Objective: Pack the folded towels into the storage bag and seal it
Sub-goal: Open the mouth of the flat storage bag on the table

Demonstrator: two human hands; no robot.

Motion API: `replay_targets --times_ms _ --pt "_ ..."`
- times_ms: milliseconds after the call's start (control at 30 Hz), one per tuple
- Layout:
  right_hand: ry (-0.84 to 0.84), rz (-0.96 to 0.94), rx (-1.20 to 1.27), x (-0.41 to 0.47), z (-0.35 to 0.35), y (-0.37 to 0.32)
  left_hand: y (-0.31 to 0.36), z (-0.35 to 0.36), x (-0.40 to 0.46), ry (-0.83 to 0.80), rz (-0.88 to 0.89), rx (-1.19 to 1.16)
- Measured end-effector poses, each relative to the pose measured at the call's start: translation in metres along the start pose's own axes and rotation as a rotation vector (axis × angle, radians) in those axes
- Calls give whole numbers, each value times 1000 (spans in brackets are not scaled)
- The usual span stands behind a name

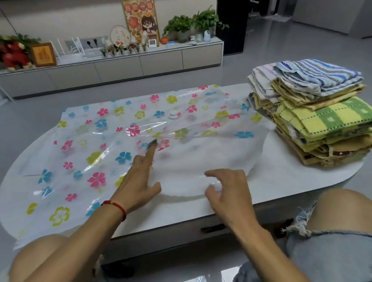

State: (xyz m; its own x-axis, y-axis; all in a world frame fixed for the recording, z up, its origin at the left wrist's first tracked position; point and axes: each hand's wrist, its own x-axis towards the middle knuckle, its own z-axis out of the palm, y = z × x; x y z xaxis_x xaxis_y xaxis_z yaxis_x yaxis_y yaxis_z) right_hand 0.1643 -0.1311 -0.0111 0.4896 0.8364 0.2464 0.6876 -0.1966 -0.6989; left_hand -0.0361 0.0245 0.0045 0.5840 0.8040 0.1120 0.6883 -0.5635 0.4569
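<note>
A clear plastic storage bag [85, 151] printed with pink, blue and yellow flowers lies flat across the white table [299, 181], with a white valve [174, 114] near its middle. My left hand [139, 182] rests on the bag with its fingers spread and the index finger stretched forward. My right hand [227, 189] pinches the bag's near edge, which lifts slightly off the table. A stack of folded towels [315, 113] stands at the table's right end, striped blue on top, yellow and green below.
A long low cabinet [108, 68] with plants, framed pictures and small ornaments runs along the far wall. Grey floor surrounds the table. My knees in torn denim shorts sit just below the table's near edge.
</note>
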Motion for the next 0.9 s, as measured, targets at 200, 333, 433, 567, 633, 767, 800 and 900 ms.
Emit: replay_targets --times_ms 200,333,433,567,633,767,800,900 --pt "-313 -392 -329 4 81 -56 -1 -18 -7 43 76 -66" --pt "-370 -342 -285 -6 95 -43 -7 -33 0 110 19 -87" --pt "-323 -345 -242 -14 102 -33 -11 -51 17 339 -115 -232" --pt "-257 -298 -166 -15 105 -33 -16 -55 2 90 0 -33" --pt "-209 -302 -155 -15 107 -33 -22 -44 -25 -122 46 204" --pt "-188 -345 -188 -17 106 -34 -32 -36 -48 -74 -19 229" --pt "-196 -363 -205 -18 104 -34 -33 -38 -45 -2 -33 165" --pt "-224 -346 -245 -18 95 -35 -38 -55 -27 208 -140 -38"
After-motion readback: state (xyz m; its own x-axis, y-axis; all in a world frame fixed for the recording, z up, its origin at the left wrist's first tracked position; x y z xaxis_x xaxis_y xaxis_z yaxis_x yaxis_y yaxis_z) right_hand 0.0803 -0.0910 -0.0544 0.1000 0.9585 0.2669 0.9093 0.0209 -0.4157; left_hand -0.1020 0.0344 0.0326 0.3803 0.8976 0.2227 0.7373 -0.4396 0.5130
